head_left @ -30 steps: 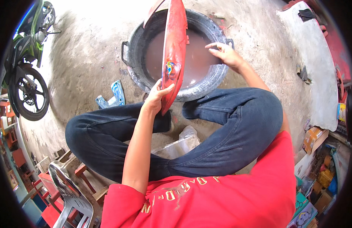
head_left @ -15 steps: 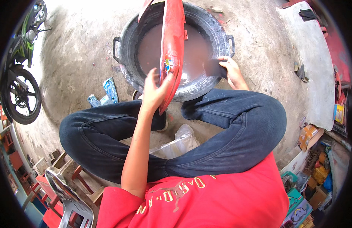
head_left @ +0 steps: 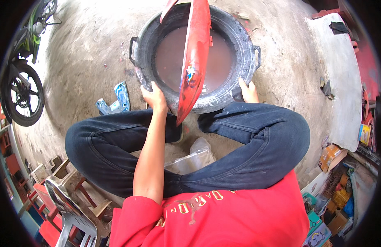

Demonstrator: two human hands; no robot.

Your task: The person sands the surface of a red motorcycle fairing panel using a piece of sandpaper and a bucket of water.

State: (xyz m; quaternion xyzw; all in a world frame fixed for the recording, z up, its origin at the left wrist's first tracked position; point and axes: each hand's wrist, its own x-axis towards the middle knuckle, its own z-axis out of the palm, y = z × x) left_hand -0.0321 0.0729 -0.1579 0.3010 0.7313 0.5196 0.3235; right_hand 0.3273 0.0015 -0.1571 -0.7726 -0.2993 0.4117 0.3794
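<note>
A long red plastic panel (head_left: 194, 49), with a colourful sticker, lies lengthwise across a dark tub (head_left: 243, 57) of murky pinkish-brown water (head_left: 217, 66), its near end hanging over the rim. My left hand (head_left: 154, 96) grips the tub's near left rim, left of the panel. My right hand (head_left: 249, 90) is closed on the near right rim, with a dark pad (head_left: 236, 95) beside the fingers; whether it holds the pad too I cannot tell. A blue-and-white marbled part (head_left: 120, 96) lies on the floor left of the tub. A clear plastic bag (head_left: 190, 158) lies between my legs.
My bent legs (head_left: 260, 144) frame the near side of the tub. A motorbike (head_left: 23, 90) stands left. A grey chair (head_left: 75, 218) and wooden pieces are at lower left. A pale board (head_left: 338, 82), cardboard box (head_left: 330, 156) and piled clutter (head_left: 338, 206) line the right side.
My left hand has let go of the red panel and moved down-left onto the tub's rim. My right hand has lowered to the near right rim. The tub and panel have shifted slightly.
</note>
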